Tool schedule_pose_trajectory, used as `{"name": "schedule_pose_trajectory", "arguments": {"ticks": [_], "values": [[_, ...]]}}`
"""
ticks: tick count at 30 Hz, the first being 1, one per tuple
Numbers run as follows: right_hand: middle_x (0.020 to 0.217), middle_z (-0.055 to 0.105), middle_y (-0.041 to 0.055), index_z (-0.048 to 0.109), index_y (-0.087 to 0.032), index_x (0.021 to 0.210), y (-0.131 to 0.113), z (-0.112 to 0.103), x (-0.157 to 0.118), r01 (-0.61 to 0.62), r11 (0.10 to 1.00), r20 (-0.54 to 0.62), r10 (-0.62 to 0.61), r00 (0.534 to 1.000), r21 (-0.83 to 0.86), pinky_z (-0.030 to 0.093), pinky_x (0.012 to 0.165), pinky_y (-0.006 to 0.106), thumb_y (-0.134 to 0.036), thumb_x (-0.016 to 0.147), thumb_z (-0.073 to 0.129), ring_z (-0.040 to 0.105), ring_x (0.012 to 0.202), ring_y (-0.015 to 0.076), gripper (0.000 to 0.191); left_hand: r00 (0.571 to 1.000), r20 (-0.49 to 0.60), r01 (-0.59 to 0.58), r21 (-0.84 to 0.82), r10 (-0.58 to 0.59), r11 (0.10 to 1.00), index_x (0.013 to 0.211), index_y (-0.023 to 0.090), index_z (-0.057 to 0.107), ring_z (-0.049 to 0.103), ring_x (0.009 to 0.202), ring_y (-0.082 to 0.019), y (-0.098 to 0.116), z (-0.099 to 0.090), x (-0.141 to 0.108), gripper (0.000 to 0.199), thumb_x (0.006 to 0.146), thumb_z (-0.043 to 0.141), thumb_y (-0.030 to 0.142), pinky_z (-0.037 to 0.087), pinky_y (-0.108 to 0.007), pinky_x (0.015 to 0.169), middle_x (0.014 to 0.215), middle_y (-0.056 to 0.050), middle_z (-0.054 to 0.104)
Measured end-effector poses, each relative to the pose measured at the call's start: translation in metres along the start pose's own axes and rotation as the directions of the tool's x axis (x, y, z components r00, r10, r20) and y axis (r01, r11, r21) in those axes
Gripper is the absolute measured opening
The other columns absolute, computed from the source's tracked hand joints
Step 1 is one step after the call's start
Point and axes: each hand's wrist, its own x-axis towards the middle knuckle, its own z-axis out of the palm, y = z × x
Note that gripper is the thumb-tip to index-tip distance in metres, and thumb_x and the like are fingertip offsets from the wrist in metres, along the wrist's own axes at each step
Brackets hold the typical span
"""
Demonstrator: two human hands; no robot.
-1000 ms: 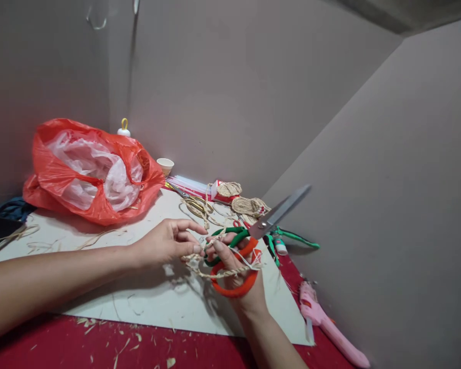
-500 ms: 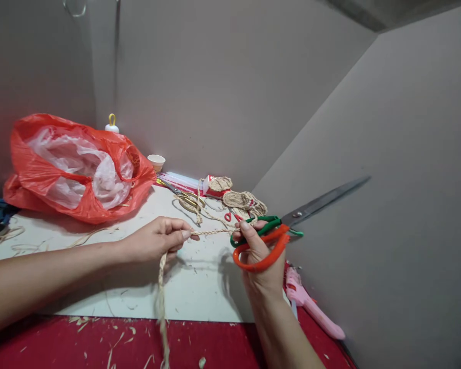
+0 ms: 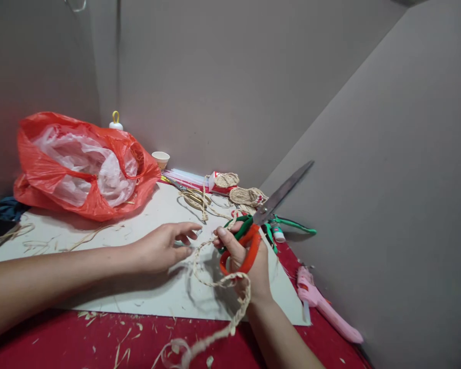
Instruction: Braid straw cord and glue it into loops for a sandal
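The right hand is over the right part of the white board, closed on the handles of a pair of scissors, whose blades point up past the board's right edge. Its thumb and fingers also pinch a braided cord, which loops over the board and hangs down past its near edge, with the lower end blurred. The left hand is above the middle of the board, palm facing right, thumb and fingers parted and loosely bent, near the cord's loop; whether it touches the cord is hard to tell.

A red plastic bag sits on the board's far left part, and a paper cup stands just beyond the far edge. Gold-handled scissors lie on the far part of the board, with coiled cord by its far right corner. Off the right edge, a pink glue gun lies on the red worktop. Scraps are scattered along the near edge.
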Motion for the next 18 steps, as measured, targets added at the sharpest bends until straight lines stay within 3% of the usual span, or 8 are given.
{"name": "schedule_pose_trajectory", "arguments": {"ticks": [3,6,10,12,15,18], "values": [[0.061,0.059,-0.0065,0.049,-0.021,0.078,0.0,0.006,-0.007,0.028,0.998,0.002,-0.028,1.0,-0.063,0.051,0.054,0.024,-0.034,0.069,0.075,0.062,0.054,0.0122,0.031,0.999,-0.004,0.046,-0.3,-0.049,0.953,0.124,0.018,0.048,0.058,0.103,-0.019,0.004,0.009,-0.002,0.048,0.078,0.06,0.023,0.042,-0.034,0.09,0.112,-0.01,0.062],[0.062,0.059,-0.0068,0.049,-0.022,0.079,-0.001,0.008,-0.012,0.072,0.994,-0.025,-0.074,0.997,-0.084,0.05,0.052,0.022,-0.032,0.071,0.075,0.062,0.054,0.0117,0.029,0.979,0.084,0.199,-0.565,-0.184,0.801,0.117,0.018,0.048,0.062,0.088,-0.016,0.008,0.013,-0.003,0.044,0.077,0.064,0.026,0.045,-0.032,0.082,0.101,-0.009,0.065],[0.064,0.061,-0.0056,0.048,-0.023,0.079,-0.007,0.007,-0.016,0.121,0.985,-0.04,-0.127,0.991,-0.126,0.048,0.048,0.021,-0.031,0.073,0.073,0.062,0.055,0.0123,0.027,0.948,0.214,0.318,-0.684,-0.236,0.657,0.111,0.017,0.048,0.061,0.066,-0.013,0.01,0.015,-0.005,0.046,0.072,0.072,0.028,0.046,-0.027,0.064,0.082,-0.005,0.065],[0.064,0.062,-0.0056,0.049,-0.023,0.079,-0.008,0.007,-0.016,0.141,0.983,-0.054,-0.148,0.987,-0.121,0.049,0.048,0.022,-0.03,0.073,0.073,0.063,0.056,0.0131,0.026,0.954,0.18,0.296,-0.689,-0.239,0.662,0.105,0.016,0.052,0.051,0.051,-0.007,0.01,0.013,-0.005,0.038,0.073,0.07,0.028,0.041,-0.021,0.051,0.077,-0.002,0.063],[0.063,0.062,-0.0057,0.049,-0.022,0.08,-0.007,0.006,-0.014,0.13,0.989,-0.056,-0.134,0.989,-0.068,0.049,0.049,0.022,-0.03,0.073,0.074,0.063,0.056,0.0132,0.027,0.964,0.142,0.263,-0.577,-0.223,0.773,0.1,0.015,0.058,0.032,0.039,-0.003,0.01,0.009,-0.003,0.025,0.077,0.062,0.026,0.027,-0.018,0.038,0.07,0.002,0.059],[0.064,0.061,-0.0055,0.05,-0.021,0.081,-0.004,0.006,-0.01,0.095,0.995,-0.049,-0.095,0.994,-0.012,0.05,0.052,0.023,-0.03,0.071,0.075,0.063,0.055,0.0126,0.029,0.984,0.096,0.174,-0.359,-0.149,0.917,0.098,0.014,0.063,0.036,0.042,-0.005,0.01,0.008,-0.003,0.021,0.081,0.056,0.024,0.028,-0.018,0.041,0.063,0.004,0.055]]}}
